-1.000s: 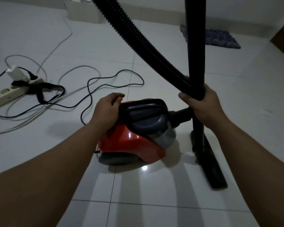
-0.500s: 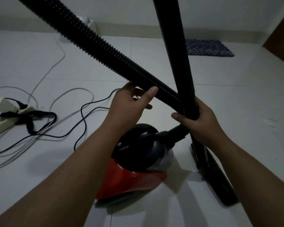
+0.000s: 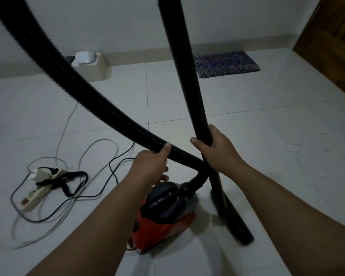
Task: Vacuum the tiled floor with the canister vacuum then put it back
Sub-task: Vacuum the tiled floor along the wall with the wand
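Observation:
A red canister vacuum [image 3: 163, 230] with a dark grey top sits on the white tiled floor [image 3: 267, 156] right below me. Its ribbed black hose [image 3: 88, 94] arcs up and left out of frame. My left hand [image 3: 150, 166] is wrapped around the hose just above the canister. The rigid black wand [image 3: 184, 66] stands nearly upright, and my right hand [image 3: 215, 150] grips it low down. The wand's floor nozzle [image 3: 235, 222] rests on the tiles to the right of the canister.
A white power strip [image 3: 38, 192] with plugs and tangled black and grey cords [image 3: 100, 176] lies on the floor at left. A beige box [image 3: 96, 68] stands by the back wall. A blue mat [image 3: 225, 63] lies near a wooden door [image 3: 331, 42] at right.
My left hand left the canister top, rose and closed around the hose. The view tilted up as I stood higher, and my right hand kept its hold on the wand.

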